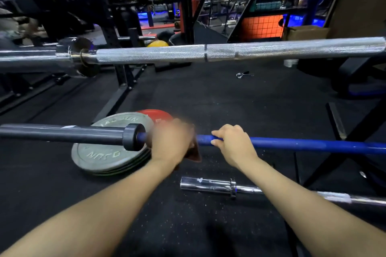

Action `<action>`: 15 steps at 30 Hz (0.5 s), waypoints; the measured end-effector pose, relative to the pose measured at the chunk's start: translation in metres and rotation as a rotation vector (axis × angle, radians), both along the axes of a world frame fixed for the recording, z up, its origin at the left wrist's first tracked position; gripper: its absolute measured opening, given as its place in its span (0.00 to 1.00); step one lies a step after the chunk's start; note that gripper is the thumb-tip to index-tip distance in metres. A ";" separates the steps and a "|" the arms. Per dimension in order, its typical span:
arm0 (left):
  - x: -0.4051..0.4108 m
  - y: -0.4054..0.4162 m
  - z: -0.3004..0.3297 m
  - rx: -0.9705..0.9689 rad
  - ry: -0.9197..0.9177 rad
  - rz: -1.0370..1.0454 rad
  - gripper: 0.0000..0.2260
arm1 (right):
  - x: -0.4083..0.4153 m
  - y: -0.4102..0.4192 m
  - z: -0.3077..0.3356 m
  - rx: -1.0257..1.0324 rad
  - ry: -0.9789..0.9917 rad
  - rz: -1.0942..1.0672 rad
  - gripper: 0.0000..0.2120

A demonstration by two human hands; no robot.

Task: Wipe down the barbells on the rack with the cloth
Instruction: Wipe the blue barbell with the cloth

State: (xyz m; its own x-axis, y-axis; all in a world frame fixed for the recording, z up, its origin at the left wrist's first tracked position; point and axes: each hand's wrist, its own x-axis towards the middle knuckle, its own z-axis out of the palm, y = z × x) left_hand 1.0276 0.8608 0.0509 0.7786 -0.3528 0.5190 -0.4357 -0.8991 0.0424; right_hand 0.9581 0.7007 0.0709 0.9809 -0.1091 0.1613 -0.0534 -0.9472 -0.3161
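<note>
A blue barbell (309, 145) with a dark grey sleeve lies across the view at mid height. My left hand (170, 142), blurred, grips a brown cloth (194, 152) wrapped round the blue shaft just right of the sleeve collar. My right hand (231, 144) grips the bare blue shaft a little to the right. A knurled silver barbell (208, 53) lies across the rack higher up and farther away. A chrome barbell (219, 186) lies lower, nearer to me.
Grey weight plates (100, 158) are stacked on the black rubber floor under the blue bar's sleeve, with a red plate (158, 117) behind them. A spring collar (242, 74) lies on the floor beyond. Black rack frames (123, 77) stand left and right.
</note>
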 end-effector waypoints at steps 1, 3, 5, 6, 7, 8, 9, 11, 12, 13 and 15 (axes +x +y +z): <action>-0.005 -0.005 -0.003 0.001 -0.035 -0.050 0.17 | 0.002 0.004 -0.002 -0.018 -0.016 -0.027 0.14; -0.003 -0.004 -0.005 0.018 -0.078 -0.174 0.15 | 0.002 0.006 -0.007 -0.048 -0.060 -0.056 0.14; 0.010 0.015 -0.005 0.030 -0.031 -0.224 0.18 | 0.000 0.002 -0.011 0.016 -0.090 -0.041 0.15; 0.019 0.026 -0.004 0.004 -0.001 -0.195 0.20 | -0.001 0.000 -0.013 0.056 -0.107 -0.029 0.16; 0.027 0.036 -0.002 -0.025 0.049 -0.142 0.22 | -0.002 -0.002 -0.015 0.078 -0.122 -0.017 0.16; 0.033 0.044 -0.001 -0.051 0.088 -0.086 0.21 | -0.001 -0.002 -0.017 0.081 -0.132 -0.007 0.17; 0.036 0.048 -0.001 -0.072 0.099 -0.047 0.20 | 0.000 -0.002 -0.018 0.081 -0.140 -0.005 0.17; 0.031 0.041 -0.002 -0.087 0.054 0.005 0.17 | 0.001 0.000 -0.019 0.093 -0.145 -0.010 0.17; 0.024 0.033 -0.003 -0.097 0.029 0.026 0.17 | 0.001 0.001 -0.019 0.100 -0.145 -0.012 0.16; 0.015 0.024 -0.005 -0.119 0.007 0.025 0.17 | 0.000 0.001 -0.019 0.102 -0.147 -0.012 0.16; 0.000 0.009 -0.011 -0.167 -0.033 -0.032 0.15 | -0.001 0.000 -0.020 0.092 -0.157 -0.013 0.16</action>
State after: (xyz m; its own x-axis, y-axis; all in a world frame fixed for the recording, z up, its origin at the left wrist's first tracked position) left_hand 1.0275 0.8702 0.0400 0.7497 -0.2843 0.5976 -0.4679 -0.8663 0.1749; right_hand 0.9573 0.7003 0.0511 0.9427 -0.1430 0.3014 -0.0087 -0.9136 -0.4064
